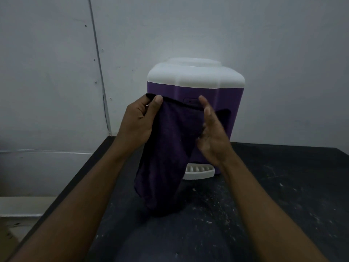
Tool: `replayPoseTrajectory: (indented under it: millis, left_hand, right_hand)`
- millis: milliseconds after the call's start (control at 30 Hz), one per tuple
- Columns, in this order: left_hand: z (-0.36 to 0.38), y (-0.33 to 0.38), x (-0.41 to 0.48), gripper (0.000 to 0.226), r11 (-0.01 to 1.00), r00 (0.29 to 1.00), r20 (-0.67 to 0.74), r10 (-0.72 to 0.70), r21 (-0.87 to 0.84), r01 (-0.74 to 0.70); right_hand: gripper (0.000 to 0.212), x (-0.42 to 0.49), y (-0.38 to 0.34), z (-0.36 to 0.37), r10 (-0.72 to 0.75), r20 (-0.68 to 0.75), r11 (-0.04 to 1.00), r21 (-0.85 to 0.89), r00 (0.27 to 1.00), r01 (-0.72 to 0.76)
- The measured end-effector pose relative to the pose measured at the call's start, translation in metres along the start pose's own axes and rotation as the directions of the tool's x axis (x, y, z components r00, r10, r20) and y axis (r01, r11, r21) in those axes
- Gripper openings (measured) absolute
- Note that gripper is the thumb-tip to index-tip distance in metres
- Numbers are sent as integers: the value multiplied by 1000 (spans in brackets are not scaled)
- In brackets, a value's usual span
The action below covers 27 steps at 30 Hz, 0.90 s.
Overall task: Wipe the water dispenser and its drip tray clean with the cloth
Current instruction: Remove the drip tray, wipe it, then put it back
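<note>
Pinching cloth (170, 148) corner with left hand (138, 121), right hand (212, 133) upright at its other edge, grip there unclear

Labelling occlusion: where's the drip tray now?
Head view, centre: the white drip tray sits on the black countertop at the foot of the water dispenser, its left end hidden by the purple cloth, just below the right hand.

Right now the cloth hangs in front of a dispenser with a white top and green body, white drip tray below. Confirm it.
Wrong on one point: the dispenser body is purple, not green. In the head view the cloth hangs in front of a dispenser with a white top and purple body, white drip tray below.
</note>
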<state>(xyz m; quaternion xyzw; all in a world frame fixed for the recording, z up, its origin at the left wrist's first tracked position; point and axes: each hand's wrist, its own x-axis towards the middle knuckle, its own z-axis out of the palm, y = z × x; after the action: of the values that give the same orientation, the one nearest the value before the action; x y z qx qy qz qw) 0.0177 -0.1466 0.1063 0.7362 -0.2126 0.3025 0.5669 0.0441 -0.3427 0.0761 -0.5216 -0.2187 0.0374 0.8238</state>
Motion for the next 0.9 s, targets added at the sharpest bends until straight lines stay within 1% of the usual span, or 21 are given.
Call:
replayPoseTrajectory:
  millis: [67, 100, 133, 233, 267, 333, 400, 433, 500, 533, 567, 600, 633, 667, 700, 767, 833, 867, 900]
  left_hand:
    - [4, 0, 3, 20, 1000, 1000, 9, -10, 15, 10]
    - [4, 0, 4, 19, 1000, 1000, 14, -12, 25, 12]
    - [5, -2, 4, 20, 1000, 1000, 19, -17, 25, 16]
    - [2, -12, 3, 22, 998, 998, 23, -58, -14, 59]
    - [1, -15, 2, 22, 997, 997, 24, -74, -35, 74]
    - [-2, -20, 0, 22, 992, 995, 23, -97, -81, 98]
    - [-6, -25, -2, 24, 986, 990, -9, -138, -94, 137]
    - [-9, -29, -2, 25, 982, 984, -34, -172, -87, 169]
    - [-14, -35, -2, 30, 956, 955, -73, -288, -75, 283]
    - [-15, -38, -3, 35, 924, 922, -67, -381, -69, 376]
    - [-16, -40, -6, 45, 864, 865, -27, -502, -72, 499]
    - [-17, -42, -9, 58, 773, 778, 61, -625, -86, 628]
    - [-18, -45, -14, 69, 674, 680, 184, -710, -102, 731]
    - [-20, -48, -21, 74, 602, 607, 310, -732, -124, 789]
    - [-21, -51, -27, 73, 566, 578, 406, -708, -164, 808]
    - [-22, -55, -36, 71, 539, 581, 490, -650, -242, 807]
    - [-23, -56, -41, 81, 493, 576, 568, -587, -313, 812]
    - [-24, -55, -41, 84, 493, 587, 593, -551, -336, 803]
    - [-24, -54, -42, 80, 526, 610, 590, -528, -336, 781]
  right_hand:
    - [74, -14, 20, -1, 140, 115, 990, -15, 984, -139]
    - [76, -20, 30, -1, 177, 148, 984, -55, 973, -171]
    - [76, -26, 38, -1, 197, 169, 979, -77, 966, -187]
    - [82, -35, 56, 3, 264, 166, 964, -56, 950, -258]
    - [80, -38, 61, 6, 291, 165, 957, -66, 942, -284]
    - [64, -41, 67, 11, 338, 166, 940, -100, 926, -325]
    - [51, -43, 67, 13, 347, 158, 938, -67, 925, -340]
    - [49, -43, 66, 14, 338, 157, 941, -31, 928, -337]
    - [49, -42, 58, 18, 310, 166, 944, 58, 936, -324]
    - [47, -42, 54, 20, 294, 170, 943, 106, 941, -314]
    - [43, -40, 50, 22, 284, 161, 939, 153, 945, -308]
    - [39, -39, 46, 23, 279, 143, 933, 194, 949, -304]
    - [37, -38, 43, 23, 278, 125, 926, 228, 953, -300]
    - [38, -36, 41, 22, 277, 111, 921, 253, 954, -296]
    - [40, -35, 39, 21, 273, 101, 918, 270, 957, -291]
    - [42, -34, 34, 16, 269, 84, 914, 292, 959, -282]
    - [43, -32, 32, 11, 270, 85, 913, 293, 959, -283]
    - [43, -31, 31, 8, 275, 85, 914, 286, 958, -288]
    - [45, -31, 30, 6, 284, 86, 913, 279, 955, -297]
